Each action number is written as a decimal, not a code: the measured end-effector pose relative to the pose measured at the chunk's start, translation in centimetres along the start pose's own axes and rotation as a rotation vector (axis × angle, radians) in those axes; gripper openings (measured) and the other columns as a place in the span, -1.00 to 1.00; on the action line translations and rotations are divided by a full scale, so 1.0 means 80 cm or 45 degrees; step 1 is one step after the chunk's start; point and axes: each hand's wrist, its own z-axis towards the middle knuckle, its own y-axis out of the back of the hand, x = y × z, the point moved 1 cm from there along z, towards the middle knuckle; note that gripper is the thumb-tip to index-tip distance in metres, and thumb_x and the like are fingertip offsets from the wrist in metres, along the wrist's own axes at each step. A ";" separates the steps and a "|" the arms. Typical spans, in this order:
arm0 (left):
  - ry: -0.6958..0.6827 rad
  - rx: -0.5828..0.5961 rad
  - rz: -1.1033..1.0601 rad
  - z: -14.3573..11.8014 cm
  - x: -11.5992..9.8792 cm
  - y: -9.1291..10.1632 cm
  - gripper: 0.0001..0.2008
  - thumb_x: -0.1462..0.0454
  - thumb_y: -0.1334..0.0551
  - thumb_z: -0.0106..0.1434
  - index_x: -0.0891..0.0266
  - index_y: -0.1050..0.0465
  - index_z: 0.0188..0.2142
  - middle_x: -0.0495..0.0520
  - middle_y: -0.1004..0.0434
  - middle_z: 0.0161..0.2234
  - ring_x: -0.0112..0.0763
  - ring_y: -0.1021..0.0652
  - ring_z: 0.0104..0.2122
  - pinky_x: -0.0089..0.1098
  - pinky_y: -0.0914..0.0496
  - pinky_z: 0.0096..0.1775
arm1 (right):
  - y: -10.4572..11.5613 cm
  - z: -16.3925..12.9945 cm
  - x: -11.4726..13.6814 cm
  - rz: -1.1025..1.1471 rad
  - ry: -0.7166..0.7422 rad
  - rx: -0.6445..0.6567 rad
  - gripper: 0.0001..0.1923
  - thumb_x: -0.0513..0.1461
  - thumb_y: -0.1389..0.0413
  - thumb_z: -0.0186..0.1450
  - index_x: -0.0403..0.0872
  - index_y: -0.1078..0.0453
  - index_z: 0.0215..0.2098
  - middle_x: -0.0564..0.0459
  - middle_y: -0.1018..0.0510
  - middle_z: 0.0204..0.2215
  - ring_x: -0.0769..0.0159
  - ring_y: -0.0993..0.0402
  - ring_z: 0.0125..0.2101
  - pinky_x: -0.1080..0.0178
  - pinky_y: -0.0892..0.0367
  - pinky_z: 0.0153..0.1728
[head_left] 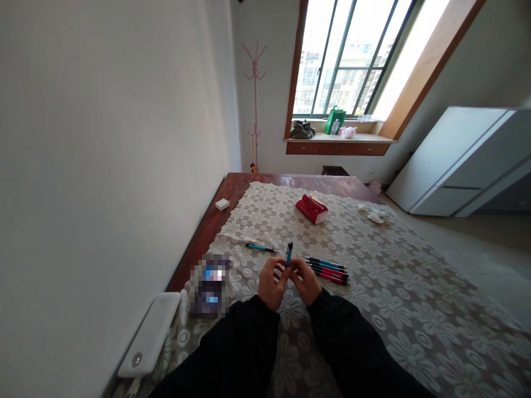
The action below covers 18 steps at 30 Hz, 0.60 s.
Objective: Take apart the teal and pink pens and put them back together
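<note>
Both my hands meet over the lace tablecloth [394,298], gripping one teal pen [289,253] that stands nearly upright between them. My left hand [271,283] wraps its lower part and my right hand [306,281] pinches it from the other side. Just right of my hands lie several pens [327,270], teal and pink, side by side. A single teal pen [260,248] lies alone to the left, beyond my left hand.
A white power bank [150,333] and a blurred flat object [210,284] lie at the left edge. Farther off are a red packet [312,209], a small white box [222,204] and crumpled tissue [373,214]. A white cabinet [460,160] stands right, a pink coat stand [254,105] by the window.
</note>
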 end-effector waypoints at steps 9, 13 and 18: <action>-0.316 0.284 0.404 -0.002 -0.010 0.007 -0.79 0.31 -0.09 0.35 0.14 -0.46 -0.10 0.11 -0.47 -0.22 -0.28 -0.47 -0.16 -0.28 -0.37 -0.11 | 0.028 -0.010 -0.003 0.215 -0.154 0.005 -0.74 -0.07 -0.19 0.21 -0.06 -0.30 -0.31 0.16 -0.36 -0.60 0.41 -0.28 -0.62 0.33 -0.22 -0.60; -0.282 0.289 0.345 -0.001 -0.009 0.008 -0.79 0.28 -0.16 0.31 0.14 -0.43 -0.07 0.10 -0.46 -0.23 -0.31 -0.47 -0.22 -0.32 -0.38 -0.15 | 0.026 -0.010 -0.010 0.533 -0.326 -0.008 -0.69 0.00 -0.17 0.24 -0.06 -0.27 -0.36 0.19 -0.34 -0.67 0.43 -0.24 -0.71 0.35 -0.14 -0.69; -0.227 0.205 0.294 -0.001 0.000 0.009 -0.90 0.22 -0.22 0.28 0.20 -0.44 -0.26 0.03 -0.44 -0.36 -0.40 -0.44 -0.37 -0.40 -0.35 -0.29 | 0.027 -0.011 -0.009 0.645 -0.333 -0.089 -0.65 0.03 -0.18 0.21 -0.04 -0.23 -0.42 0.19 -0.35 -0.71 0.42 -0.21 -0.74 0.36 -0.06 -0.72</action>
